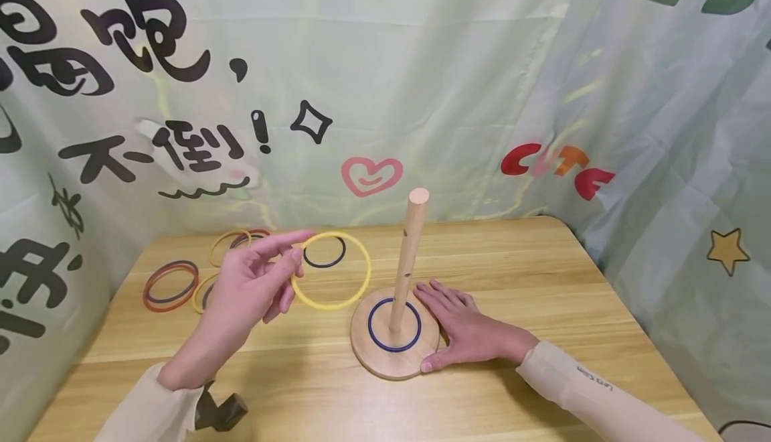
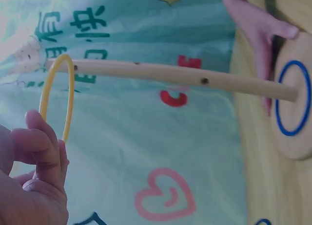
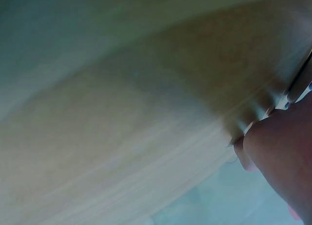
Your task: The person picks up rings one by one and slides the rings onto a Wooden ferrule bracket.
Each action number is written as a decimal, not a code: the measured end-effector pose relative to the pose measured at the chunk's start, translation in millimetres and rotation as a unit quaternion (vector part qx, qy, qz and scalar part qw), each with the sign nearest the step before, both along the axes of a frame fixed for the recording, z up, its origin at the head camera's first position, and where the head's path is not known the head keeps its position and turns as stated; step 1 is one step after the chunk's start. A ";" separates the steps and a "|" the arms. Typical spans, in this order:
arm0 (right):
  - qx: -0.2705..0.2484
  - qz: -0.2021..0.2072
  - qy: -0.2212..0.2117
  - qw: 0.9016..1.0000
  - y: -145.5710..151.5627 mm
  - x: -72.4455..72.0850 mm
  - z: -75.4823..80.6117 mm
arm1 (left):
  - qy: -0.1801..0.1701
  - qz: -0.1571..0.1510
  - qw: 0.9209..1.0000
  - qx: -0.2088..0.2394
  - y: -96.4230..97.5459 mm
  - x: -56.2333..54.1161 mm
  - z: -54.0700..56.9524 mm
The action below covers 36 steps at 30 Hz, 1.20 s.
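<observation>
My left hand pinches a yellow ring between thumb and fingers, up in the air left of a wooden peg. The peg stands upright on a round wooden base. Around its foot, flat on the base, lies a blue ring. My right hand rests against the base's right edge, thumb at the front and fingers extended towards the back. In the left wrist view the yellow ring overlaps the peg's top end. The right wrist view shows only part of the right hand.
On the wooden table, a red ring and other coloured rings lie in overlapping groups at the left. A dark blue ring lies behind the held one. A printed curtain hangs behind and beside the table.
</observation>
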State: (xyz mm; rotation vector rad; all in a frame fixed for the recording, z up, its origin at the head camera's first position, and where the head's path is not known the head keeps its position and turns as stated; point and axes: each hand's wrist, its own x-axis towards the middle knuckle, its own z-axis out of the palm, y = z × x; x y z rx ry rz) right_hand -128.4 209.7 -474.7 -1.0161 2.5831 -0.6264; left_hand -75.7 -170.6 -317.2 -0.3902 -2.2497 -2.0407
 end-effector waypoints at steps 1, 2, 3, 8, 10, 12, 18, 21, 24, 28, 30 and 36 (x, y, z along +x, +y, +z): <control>0.001 0.000 0.001 1.000 0.2 0.0 0.0 | -0.005 -0.002 1.000 0.009 1.5 0.0 3.8; 0.001 0.000 0.001 1.000 0.5 0.1 0.1 | -0.007 -0.004 1.000 0.018 3.2 -0.1 7.4; 0.001 0.001 0.002 1.000 0.7 0.1 0.1 | -0.007 -0.006 1.000 0.026 4.9 -0.1 10.9; 0.003 -0.002 0.004 1.000 1.7 1.0 0.2 | 0.010 -0.009 0.998 0.057 15.4 -1.1 28.5; 0.003 -0.002 0.004 1.000 2.1 1.2 0.0 | 0.021 -0.007 0.997 0.071 20.2 -1.4 36.0; 0.002 -0.001 0.003 1.000 2.4 1.4 0.2 | 0.032 -0.005 0.996 0.084 25.5 -2.0 43.2; 0.001 0.000 0.001 1.000 2.6 1.7 1.0 | 0.054 -0.018 0.993 0.105 43.4 -7.3 59.7; -0.004 0.003 0.001 1.000 1.7 1.2 1.4 | 0.062 -0.032 0.992 0.104 51.5 -9.9 64.8; -0.004 0.006 0.002 1.000 0.8 0.3 1.2 | 0.066 -0.052 0.991 0.105 59.8 -13.1 67.2; -0.002 0.006 0.004 1.000 0.7 -0.5 0.6 | 0.054 -0.075 0.990 0.105 69.8 -17.9 66.4; -0.001 0.006 0.006 1.000 1.0 -0.7 0.2 | 0.044 -0.076 0.991 0.099 73.4 -19.8 63.7; -0.002 0.005 0.005 1.000 1.6 0.1 0.6 | 0.021 -0.060 0.996 0.070 78.6 -25.5 47.7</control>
